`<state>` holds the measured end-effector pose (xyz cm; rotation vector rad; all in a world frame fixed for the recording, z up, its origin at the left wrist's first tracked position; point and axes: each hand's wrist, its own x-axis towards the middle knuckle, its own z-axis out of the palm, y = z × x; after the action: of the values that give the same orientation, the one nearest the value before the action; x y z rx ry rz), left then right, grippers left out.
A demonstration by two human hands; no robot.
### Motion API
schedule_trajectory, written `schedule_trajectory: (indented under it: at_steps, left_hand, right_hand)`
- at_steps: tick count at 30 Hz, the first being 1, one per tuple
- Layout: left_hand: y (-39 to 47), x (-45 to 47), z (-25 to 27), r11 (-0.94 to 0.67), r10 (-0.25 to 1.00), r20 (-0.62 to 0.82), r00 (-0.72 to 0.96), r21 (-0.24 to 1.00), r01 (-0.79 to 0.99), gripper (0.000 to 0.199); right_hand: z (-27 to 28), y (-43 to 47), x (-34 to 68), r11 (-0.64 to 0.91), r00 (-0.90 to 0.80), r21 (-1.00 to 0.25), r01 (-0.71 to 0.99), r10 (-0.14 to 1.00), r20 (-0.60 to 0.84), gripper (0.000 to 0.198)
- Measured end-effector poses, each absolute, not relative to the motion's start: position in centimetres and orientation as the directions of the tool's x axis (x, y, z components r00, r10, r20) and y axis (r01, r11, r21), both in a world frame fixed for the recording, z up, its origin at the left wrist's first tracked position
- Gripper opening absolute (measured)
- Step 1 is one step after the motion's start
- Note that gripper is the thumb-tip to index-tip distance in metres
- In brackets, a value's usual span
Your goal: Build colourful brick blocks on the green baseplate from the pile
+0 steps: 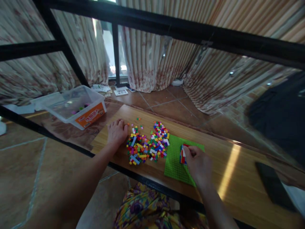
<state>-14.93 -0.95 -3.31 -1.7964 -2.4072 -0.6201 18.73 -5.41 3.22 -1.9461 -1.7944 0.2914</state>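
Note:
My right hand (197, 160) is over the green baseplate (175, 165), thumb and fingers pinched at a small block of toy building bricks (182, 156). Red, blue and white show on that block; my fingers cover its right side. On the wooden tabletop, my left hand (117, 132) rests with its fingers lying loosely bent, left of the loose bricks. Many small coloured bricks (140, 148) lie spread between it and the baseplate, with a second heap of bricks (160, 138) touching the plate's left edge. A few single bricks (138, 119) lie farther back.
A clear plastic tub (71, 105) with an orange label and a few bricks inside stands left of the table (214, 149). A dark flat object (274, 186) lies at the right end. Black metal bars (152, 22) cross behind, before curtains (147, 63).

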Motion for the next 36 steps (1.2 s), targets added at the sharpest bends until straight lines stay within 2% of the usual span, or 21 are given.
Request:
schedule_trajectory:
  at_steps: [2,5,8,11,15,18,31,36]
  left_hand:
    - [-1.0,-14.9,-3.3,0.239,0.903,0.287,-0.320,0.284,0.929,0.041]
    - [-1.0,-14.8,-3.3,0.244,0.903,0.279,-0.328,0.296,0.923,0.040]
    - [-1.1,-14.7,-3.3,0.248,0.902,0.278,-0.331,0.295,0.923,0.040]
    - [-1.2,-14.7,-3.3,0.249,0.902,0.276,-0.332,0.296,0.922,0.040]
    - [-1.3,-14.8,-3.5,0.245,0.901,0.279,-0.332,0.306,0.920,0.040]
    - [-1.2,-14.8,-3.5,0.247,0.902,0.271,-0.336,0.315,0.916,0.040]
    - [-1.2,-14.8,-3.3,0.250,0.906,0.266,-0.331,0.296,0.922,0.038]
    - [-1.1,-14.9,-3.4,0.244,0.905,0.274,-0.325,0.291,0.925,0.038]
  right_hand:
    - [3.5,-5.5,16.4,0.118,0.003,-0.531,0.839,0.975,0.221,0.033]
    - [3.4,-5.3,11.7,0.375,-0.311,-0.597,0.709,0.926,0.213,0.023]
    - [2.9,-4.9,7.0,0.502,-0.486,-0.565,0.655,0.852,0.194,0.019]
    - [2.4,-4.3,4.0,0.572,-0.575,-0.476,0.667,0.803,0.159,0.023]
    - [2.0,-3.7,2.6,0.601,-0.620,-0.353,0.717,0.781,0.071,0.036]
    - [1.6,-3.3,2.4,0.598,-0.624,-0.320,0.735,0.781,0.027,0.038]
    - [0.3,-1.4,5.2,0.524,-0.537,-0.380,0.762,0.839,0.081,0.020]
    - [0.4,-1.0,6.9,0.482,-0.494,-0.399,0.780,0.866,0.081,0.023]
